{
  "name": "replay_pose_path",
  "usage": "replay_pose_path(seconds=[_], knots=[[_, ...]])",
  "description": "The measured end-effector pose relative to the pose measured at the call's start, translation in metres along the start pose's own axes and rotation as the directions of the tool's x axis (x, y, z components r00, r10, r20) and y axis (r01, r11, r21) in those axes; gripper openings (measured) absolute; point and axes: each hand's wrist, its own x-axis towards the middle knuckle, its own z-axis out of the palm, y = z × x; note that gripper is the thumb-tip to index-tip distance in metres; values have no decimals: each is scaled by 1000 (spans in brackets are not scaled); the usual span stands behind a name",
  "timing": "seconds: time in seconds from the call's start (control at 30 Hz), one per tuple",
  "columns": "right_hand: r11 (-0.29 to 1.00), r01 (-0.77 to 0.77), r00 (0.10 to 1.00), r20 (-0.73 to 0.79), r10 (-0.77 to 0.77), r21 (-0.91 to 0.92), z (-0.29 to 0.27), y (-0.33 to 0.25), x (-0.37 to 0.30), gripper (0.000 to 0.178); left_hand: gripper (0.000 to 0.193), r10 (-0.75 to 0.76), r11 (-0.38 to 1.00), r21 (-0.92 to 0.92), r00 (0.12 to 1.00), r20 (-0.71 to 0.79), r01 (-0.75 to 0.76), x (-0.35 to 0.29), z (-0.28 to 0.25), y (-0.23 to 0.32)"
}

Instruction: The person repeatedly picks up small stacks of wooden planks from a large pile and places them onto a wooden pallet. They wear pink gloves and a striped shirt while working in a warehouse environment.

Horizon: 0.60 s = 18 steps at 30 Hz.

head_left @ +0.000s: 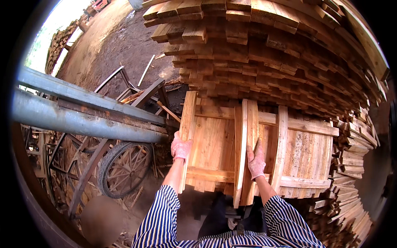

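My left hand [181, 148], in a pinkish work glove, is closed around the left edge of a wooden plank [189, 113]. That plank runs away from me along the left end of a panel of pale slats [213, 142]. My right hand [256, 160], gloved alike, grips a second plank [252, 120] near its middle, thumb on one side and fingers stretched along the other. Close against its left is another narrow plank [240, 165]. A further crosswise plank [281, 136] lies to the right. Two long battens, a far one [308, 125] and a near one [304, 182], run across the slats.
A tall stack of sawn boards [248, 53] rises just beyond the panel. More loose boards [345, 194] are piled at the right. Blue-grey metal beams [91, 120] reach in from the left, above a spoked cart wheel [126, 169] and rusty framework [84, 177].
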Motion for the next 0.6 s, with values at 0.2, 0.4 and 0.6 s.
replay_pose_path(seconds=[0.2, 0.4, 0.6], knots=[[976, 15, 1000, -23, -21, -218, -7, -18, 6, 70, 63, 95, 983, 154, 995, 19, -97, 38, 25, 5], [939, -19, 1000, -21, 13, -343, -24, -22, -2, 77, 67, 45, 996, 79, 998, 52, -49, 24, 31, 21], [999, 33, 973, -228, -31, 6, -65, 39, 9, 68, 82, 16, 995, 93, 992, 124, -28, 14, 14, 36]])
